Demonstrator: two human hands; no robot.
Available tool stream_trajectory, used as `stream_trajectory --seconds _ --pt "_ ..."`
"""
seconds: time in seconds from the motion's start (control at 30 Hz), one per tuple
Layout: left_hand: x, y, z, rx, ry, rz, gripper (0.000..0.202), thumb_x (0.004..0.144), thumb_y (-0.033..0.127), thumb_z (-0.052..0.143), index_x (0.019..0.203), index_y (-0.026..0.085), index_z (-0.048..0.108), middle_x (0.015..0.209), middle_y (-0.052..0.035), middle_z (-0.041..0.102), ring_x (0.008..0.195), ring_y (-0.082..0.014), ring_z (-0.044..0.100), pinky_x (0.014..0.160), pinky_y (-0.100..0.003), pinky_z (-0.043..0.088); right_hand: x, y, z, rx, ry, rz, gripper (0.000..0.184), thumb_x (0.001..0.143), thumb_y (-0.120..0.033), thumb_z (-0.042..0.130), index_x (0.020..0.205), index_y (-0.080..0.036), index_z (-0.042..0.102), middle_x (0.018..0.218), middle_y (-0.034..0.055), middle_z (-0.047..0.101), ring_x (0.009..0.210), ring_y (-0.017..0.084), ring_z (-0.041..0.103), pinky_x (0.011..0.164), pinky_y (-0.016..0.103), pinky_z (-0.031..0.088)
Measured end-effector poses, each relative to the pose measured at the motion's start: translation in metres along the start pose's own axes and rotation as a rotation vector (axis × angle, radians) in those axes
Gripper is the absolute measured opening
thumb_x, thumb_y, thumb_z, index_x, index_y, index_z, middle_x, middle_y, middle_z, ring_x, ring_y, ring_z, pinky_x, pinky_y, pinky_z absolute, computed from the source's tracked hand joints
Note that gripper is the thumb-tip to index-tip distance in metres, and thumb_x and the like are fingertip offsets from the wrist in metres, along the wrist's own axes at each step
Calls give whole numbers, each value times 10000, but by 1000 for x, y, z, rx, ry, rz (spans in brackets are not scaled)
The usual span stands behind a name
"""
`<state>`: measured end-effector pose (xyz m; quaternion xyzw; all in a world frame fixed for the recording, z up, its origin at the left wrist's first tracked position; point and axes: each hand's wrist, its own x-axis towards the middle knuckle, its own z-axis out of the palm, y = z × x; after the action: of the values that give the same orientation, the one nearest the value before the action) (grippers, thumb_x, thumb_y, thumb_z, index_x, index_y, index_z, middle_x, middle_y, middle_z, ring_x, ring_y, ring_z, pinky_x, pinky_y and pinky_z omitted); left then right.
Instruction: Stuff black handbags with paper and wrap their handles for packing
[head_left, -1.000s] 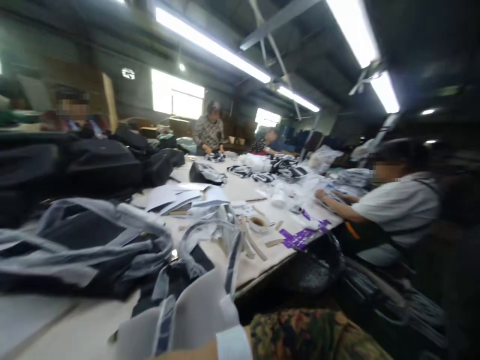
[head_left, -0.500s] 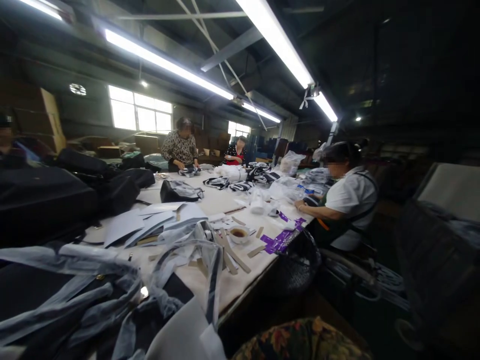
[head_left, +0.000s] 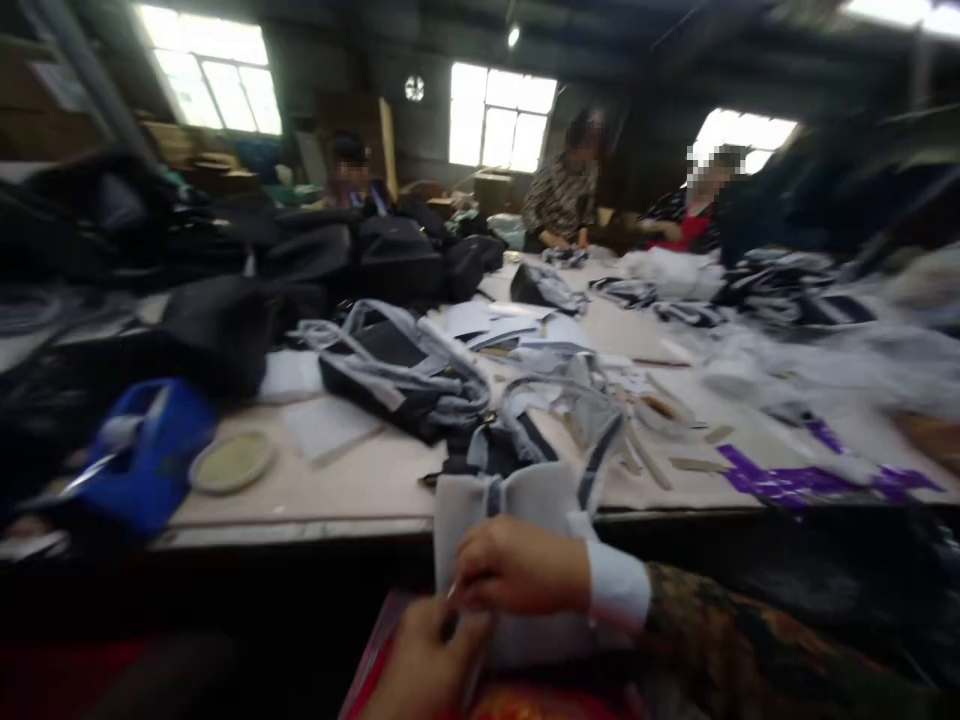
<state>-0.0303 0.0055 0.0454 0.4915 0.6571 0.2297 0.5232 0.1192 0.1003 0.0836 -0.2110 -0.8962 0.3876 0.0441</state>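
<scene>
At the near edge of the table, a pale sheet with a dark strap hangs down toward the lap, with both hands in front of it. The right hand, in a white cuff and a leafy sleeve, has its fingers curled in. The left hand is just beside it, thumb and fingers bent toward the right fingertips. It is too blurry here, so I cannot tell if either hand is pinching the sheet or some small thing. Something red is below the table, under the hands. On the table's left side are a blue tape holder, a round yellowish lid and lots of black bags. Near the table's middle lies a black bag with wrapped handles, with loose papers behind it. On the table's right side is purple plastic. Three people are at the far side of the table.
</scene>
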Motion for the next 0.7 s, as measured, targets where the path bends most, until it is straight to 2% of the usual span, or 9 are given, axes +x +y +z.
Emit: stream_trajectory --seconds 0.07,0.1,0.2,0.3,0.4,0.47,0.53,0.6,0.7 --pt "4 -13 4 -7 -40 160 270 820 385 636 701 160 727 660 7 670 670 -176 599 565 -255 396 -5 -4 -3 27 26 73 113 845 -82 661 855 -130 762 881 55 745 820 164 677 787 232 504" --pt "5 -18 5 -15 -48 192 292 831 393 610 716 150 724 661 7 658 645 -156 570 550 -246 369 -6 -6 -6 9 4 106 115 817 -62 665 838 -127 757 863 59 736 801 172 667 765 247 499" --pt "3 -26 8 10 -30 205 365 847 451 596 684 139 695 607 24 579 565 -108 469 514 -238 297 -5 -13 -10 -66 -17 193 134 773 -39 659 847 -123 732 861 67 712 812 187 641 766 277 478" --pt "1 -29 9 66 -30 180 428 842 519 602 655 141 675 557 36 511 515 -95 417 482 -245 247 -1 -15 -12 -148 -23 220 214 742 -53 685 943 -119 716 933 81 704 857 202 634 788 295 469" --pt "1 -30 9 119 -19 182 459 831 553 606 632 144 668 530 34 481 509 -102 420 471 -247 231 2 -10 -14 -216 -105 145 232 786 -97 691 1014 -123 725 997 97 709 917 223 644 824 320 464" --pt "2 -29 7 126 -30 224 440 845 544 589 689 149 705 563 26 528 536 -109 450 487 -239 255 4 -6 -17 -256 -208 48 123 862 -126 650 939 -132 747 969 95 716 913 219 648 840 331 455" --pt "1 -26 5 120 -62 267 413 871 522 558 791 163 745 617 23 583 569 -113 482 511 -229 284 6 -5 -19 -283 -290 -25 171 932 -158 597 855 -130 748 926 95 717 891 212 646 843 339 447" --pt "-1 -23 4 133 -73 267 408 880 514 542 839 170 758 632 24 595 579 -115 494 517 -226 288 8 -6 -20 -308 -332 -36 229 963 -181 571 821 -126 743 896 98 715 868 212 639 830 343 442" --pt "-3 -19 3 164 -70 203 420 867 523 552 813 156 749 625 14 586 566 -119 494 504 -233 284 13 -12 -20 -353 -356 29 240 945 -188 598 761 -125 738 842 95 704 824 216 627 782 334 435"
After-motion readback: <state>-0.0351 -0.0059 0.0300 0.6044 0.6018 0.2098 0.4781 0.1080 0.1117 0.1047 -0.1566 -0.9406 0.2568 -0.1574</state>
